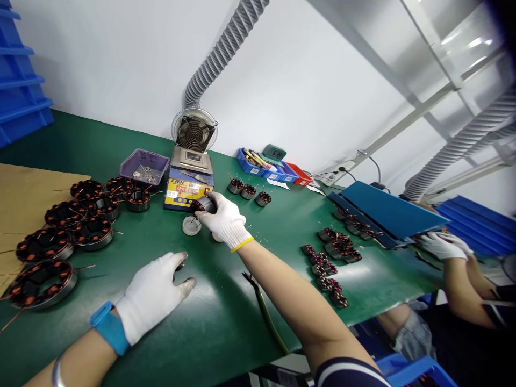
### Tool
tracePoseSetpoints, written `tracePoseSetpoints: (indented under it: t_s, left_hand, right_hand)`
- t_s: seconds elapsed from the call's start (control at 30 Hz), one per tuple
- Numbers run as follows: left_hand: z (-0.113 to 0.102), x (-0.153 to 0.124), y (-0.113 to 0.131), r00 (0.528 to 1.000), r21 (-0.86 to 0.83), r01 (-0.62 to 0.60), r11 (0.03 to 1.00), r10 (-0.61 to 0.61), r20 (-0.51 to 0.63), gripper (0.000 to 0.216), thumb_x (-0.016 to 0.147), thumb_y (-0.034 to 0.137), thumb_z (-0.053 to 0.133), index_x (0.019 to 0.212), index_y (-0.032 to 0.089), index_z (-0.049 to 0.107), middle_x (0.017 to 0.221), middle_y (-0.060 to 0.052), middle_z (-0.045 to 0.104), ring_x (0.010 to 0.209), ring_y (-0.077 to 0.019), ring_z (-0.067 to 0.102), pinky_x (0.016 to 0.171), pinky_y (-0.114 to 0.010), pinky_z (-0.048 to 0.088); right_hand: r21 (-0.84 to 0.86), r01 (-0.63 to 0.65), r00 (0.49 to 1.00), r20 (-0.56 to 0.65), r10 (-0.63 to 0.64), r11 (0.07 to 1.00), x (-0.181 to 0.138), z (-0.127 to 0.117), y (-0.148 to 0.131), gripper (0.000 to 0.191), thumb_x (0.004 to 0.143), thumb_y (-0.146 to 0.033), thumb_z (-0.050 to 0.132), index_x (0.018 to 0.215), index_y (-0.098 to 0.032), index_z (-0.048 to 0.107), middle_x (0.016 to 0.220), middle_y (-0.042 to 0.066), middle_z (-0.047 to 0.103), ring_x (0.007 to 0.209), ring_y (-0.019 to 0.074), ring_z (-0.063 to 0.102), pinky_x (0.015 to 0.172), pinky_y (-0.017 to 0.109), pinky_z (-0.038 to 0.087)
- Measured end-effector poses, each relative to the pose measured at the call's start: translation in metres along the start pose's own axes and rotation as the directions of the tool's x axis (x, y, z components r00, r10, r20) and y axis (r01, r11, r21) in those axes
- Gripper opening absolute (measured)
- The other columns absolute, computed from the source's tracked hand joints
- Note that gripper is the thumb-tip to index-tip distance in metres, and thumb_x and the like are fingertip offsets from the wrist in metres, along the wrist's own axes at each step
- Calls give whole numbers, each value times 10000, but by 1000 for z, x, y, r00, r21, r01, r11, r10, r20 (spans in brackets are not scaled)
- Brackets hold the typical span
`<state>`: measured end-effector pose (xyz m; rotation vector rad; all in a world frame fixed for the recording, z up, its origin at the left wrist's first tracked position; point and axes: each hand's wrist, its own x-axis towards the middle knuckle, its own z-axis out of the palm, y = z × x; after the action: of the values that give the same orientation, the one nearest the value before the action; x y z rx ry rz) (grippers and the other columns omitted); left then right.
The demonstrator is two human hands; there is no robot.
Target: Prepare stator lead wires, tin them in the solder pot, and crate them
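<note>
In a white glove, my right hand [226, 216] grips a small motor stator [203, 205] with copper windings. It holds the stator tilted above a small round white dish [191, 226], in front of the yellow and blue solder pot [187, 188] with a lit red display. A second round piece shows partly under my right wrist. My gloved left hand [155, 290] is over the green table, thumb and fingers apart, holding nothing. To its left lie several larger stators [93, 232] with copper wire ends sticking out.
A purple bin [145, 167] of small parts stands beside the solder pot. A fan [196, 133] with a grey duct [226, 48] rises behind. Pliers [264, 309] lie near my right forearm. Several small stators [324, 269] sit to the right, near a co-worker's gloved hands [443, 244] by a blue panel [389, 212].
</note>
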<state>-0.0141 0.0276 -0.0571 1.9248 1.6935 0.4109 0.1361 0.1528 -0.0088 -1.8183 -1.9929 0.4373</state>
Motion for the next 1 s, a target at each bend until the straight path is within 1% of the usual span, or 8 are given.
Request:
tracePoseSetpoints:
  t_s: [0.27, 0.5, 0.67, 0.77, 0.83, 0.87, 0.93, 1.0]
  left_hand:
    - [1, 2, 0, 1000, 47, 21, 999, -21, 12, 467, 848, 337, 590, 1284, 173, 554, 1215, -81, 611, 1079, -252, 590, 920, -361, 477]
    - [2, 4, -3, 1000, 60, 6, 998, -7, 9, 472, 844, 373, 548, 1276, 182, 557, 1234, -69, 600, 1067, -247, 593, 926, -365, 477]
    - [3, 3, -5, 1000, 20, -10, 1000, 11, -12, 494, 823, 405, 519, 1258, 176, 566, 1239, -72, 600, 1073, -252, 589, 938, -382, 477]
    - [8, 4, -7, 998, -79, -5, 997, -1, -65, 531, 795, 435, 517, 1246, 159, 569, 1211, -90, 613, 1028, -258, 606, 911, -394, 498]
    - [14, 5, -7, 990, -199, -18, 980, -10, -142, 606, 772, 454, 525, 1284, 129, 528, 1204, -115, 613, 1021, -262, 612, 908, -404, 509]
    - [18, 5, -7, 981, -260, -43, 965, -9, -196, 645, 766, 462, 527, 1307, 112, 498, 1226, -132, 600, 1058, -269, 602, 934, -413, 503]
    - [25, 6, -5, 948, -353, -125, 927, 7, -317, 684, 773, 472, 523, 1337, 93, 445, 1300, -166, 549, 1180, -283, 542, 1021, -440, 453]
    - [30, 6, -2, 907, -427, -209, 880, 11, -420, 656, 805, 472, 508, 1339, 102, 414, 1334, -182, 517, 1255, -281, 486, 1079, -459, 398]
  right_hand:
    - [-108, -20, 1000, 16, 22, 994, -3, -1, 0, 603, 748, -476, 715, 1306, -333, 539, 1119, 13, 657, 1051, 287, 612, 834, 381, 509]
    - [-147, 49, 997, 63, -41, 988, 2, 1, -1, 583, 761, -481, 696, 1297, -322, 530, 1105, 20, 656, 1021, 283, 621, 793, 361, 514]
    - [-88, 74, 997, 32, -71, 993, 2, 4, 3, 556, 733, -456, 723, 1251, -333, 562, 1065, 10, 663, 984, 293, 629, 787, 396, 522]
    - [99, 33, 999, -42, -29, 995, -1, 2, 5, 585, 704, -398, 758, 1250, -308, 569, 1080, 17, 653, 1025, 288, 610, 853, 413, 510]
    - [372, 13, 999, -44, 3, 928, -9, 2, 3, 652, 678, -344, 768, 1282, -247, 545, 1037, 30, 653, 992, 262, 616, 858, 382, 516]
    - [527, -9, 1000, -4, 13, 850, -16, 3, 0, 697, 674, -330, 757, 1316, -211, 512, 989, 35, 653, 937, 247, 627, 824, 365, 529]
    - [771, -110, 990, 137, 5, 627, -34, 10, -7, 823, 673, -332, 727, 1404, -159, 390, 915, 37, 638, 801, 227, 636, 713, 353, 555]
    - [874, -223, 966, 258, -23, 433, -58, 19, -14, 928, 667, -348, 718, 1459, -170, 267, 958, 46, 626, 762, 221, 632, 658, 354, 560]
